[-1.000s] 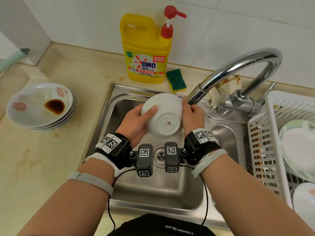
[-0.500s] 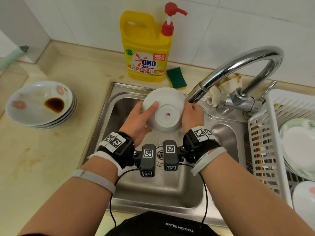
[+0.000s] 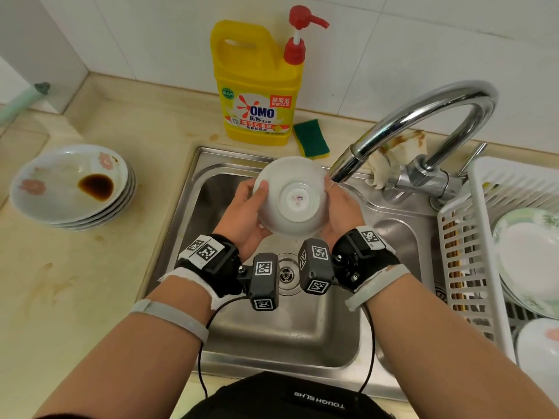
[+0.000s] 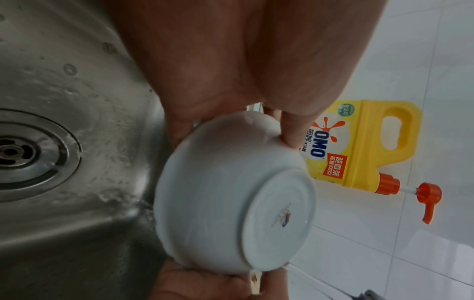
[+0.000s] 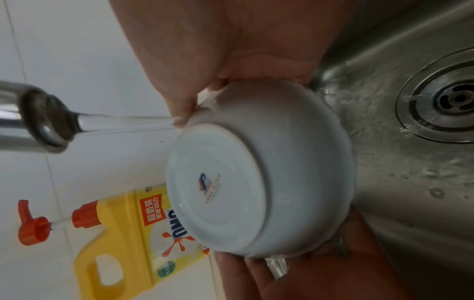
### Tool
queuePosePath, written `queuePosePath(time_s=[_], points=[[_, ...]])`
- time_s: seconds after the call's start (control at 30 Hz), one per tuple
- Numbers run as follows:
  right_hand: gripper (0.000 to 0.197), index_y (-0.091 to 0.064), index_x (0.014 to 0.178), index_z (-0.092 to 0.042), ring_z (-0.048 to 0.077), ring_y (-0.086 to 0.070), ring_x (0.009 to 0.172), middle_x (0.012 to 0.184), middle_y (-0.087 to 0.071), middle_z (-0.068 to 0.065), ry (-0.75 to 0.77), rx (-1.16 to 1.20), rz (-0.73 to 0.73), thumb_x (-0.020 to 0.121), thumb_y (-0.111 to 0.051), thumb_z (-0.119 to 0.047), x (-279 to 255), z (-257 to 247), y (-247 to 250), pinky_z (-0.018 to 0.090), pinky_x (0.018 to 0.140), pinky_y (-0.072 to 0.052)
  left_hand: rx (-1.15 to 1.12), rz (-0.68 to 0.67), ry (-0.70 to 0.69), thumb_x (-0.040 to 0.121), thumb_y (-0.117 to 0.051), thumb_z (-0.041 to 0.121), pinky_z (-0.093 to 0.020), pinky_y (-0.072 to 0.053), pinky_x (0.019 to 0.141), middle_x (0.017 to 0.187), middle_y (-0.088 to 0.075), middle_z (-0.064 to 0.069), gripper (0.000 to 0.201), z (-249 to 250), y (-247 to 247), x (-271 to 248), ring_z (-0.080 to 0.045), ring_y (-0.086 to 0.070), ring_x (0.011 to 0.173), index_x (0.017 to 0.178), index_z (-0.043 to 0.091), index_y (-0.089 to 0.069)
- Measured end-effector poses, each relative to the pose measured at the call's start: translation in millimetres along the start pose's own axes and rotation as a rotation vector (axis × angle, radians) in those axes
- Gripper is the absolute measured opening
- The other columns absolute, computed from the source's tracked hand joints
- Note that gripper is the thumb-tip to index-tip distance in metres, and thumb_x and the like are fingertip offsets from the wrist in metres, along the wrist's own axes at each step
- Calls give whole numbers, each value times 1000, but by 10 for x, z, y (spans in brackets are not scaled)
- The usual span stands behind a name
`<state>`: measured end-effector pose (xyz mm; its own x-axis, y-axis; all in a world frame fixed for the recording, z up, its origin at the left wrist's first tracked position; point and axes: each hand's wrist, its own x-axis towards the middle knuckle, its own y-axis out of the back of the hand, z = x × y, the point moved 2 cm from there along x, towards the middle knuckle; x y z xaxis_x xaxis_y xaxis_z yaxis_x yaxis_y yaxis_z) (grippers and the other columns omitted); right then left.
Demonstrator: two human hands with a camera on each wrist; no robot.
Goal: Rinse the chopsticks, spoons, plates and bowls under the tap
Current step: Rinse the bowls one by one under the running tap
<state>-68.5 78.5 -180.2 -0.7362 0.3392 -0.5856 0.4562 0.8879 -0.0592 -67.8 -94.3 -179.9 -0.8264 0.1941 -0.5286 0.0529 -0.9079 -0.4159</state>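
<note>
bowl (image 3: 292, 196) got tipped base-up under the tap (image 3: 348, 164) a sec ago, left hand (image 3: 242, 213) and right hand (image 3: 340, 210) gripping it, looks like the outside's getting rinsed

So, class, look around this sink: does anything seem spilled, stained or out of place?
Yes. The top plate of the stack left of the sink holds a dark brown puddle, like sauce. A brown-stained rag is bunched behind the tap. Nothing looks broken.

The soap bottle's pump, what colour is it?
Red. The pump tops the yellow soap bottle, clearest in the head view.
</note>
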Motion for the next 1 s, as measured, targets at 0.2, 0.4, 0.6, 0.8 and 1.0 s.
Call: queuePosePath(time_s=[0.2, 0.4, 0.6, 0.8, 1.0], points=[[31, -68, 65, -27, 23, -57, 87, 86, -66, 6, 120, -16, 36, 92, -54, -24, -23, -56, 88, 42, 86, -48, 2, 27, 86, 107, -48, 36, -55, -56, 92, 134, -63, -6, 28, 3, -37, 15, -23, -63, 119, 130, 24, -59], [21, -73, 82, -23, 22, -64, 85, 91, -72, 6, 105, 57, -4, 96, -57, -23, -78, -122, 158, 38, 81, -51, -63, 43, 130, 105, -51, 35, -52, -58, 87, 132, -65, -14, 26, -47, -94, 15, -29, -63, 120, 122, 18, -62], [46, -72, 120, -18, 31, -74, 103, 112, -76, 10, -26, 227, -7, 89, -71, -51, -14, -69, 220, 55, 91, -58, 30, -56, 62, 104, -55, 39, -47, -56, 96, 121, -68, -5, 20, -33, -176, -3, -21, -63, 114, 111, 21, -62], [53, -69, 119, -24, 24, -75, 94, 104, -78, -1, -112, 196, -11, 84, -67, -64, 0, 62, 241, 47, 82, -61, 9, -122, 9, 106, -50, 36, -49, -52, 102, 128, -69, -5, 29, 11, -282, -27, -26, -64, 121, 125, 17, -60], [53, -66, 126, -25, 29, -75, 97, 112, -76, 5, -229, 274, -53, 84, -71, -56, -25, 73, 199, 55, 87, -58, 47, -59, 8, 107, -47, 36, -46, -49, 103, 127, -70, 0, 25, 22, -296, -34, -20, -63, 121, 120, 21, -63]])
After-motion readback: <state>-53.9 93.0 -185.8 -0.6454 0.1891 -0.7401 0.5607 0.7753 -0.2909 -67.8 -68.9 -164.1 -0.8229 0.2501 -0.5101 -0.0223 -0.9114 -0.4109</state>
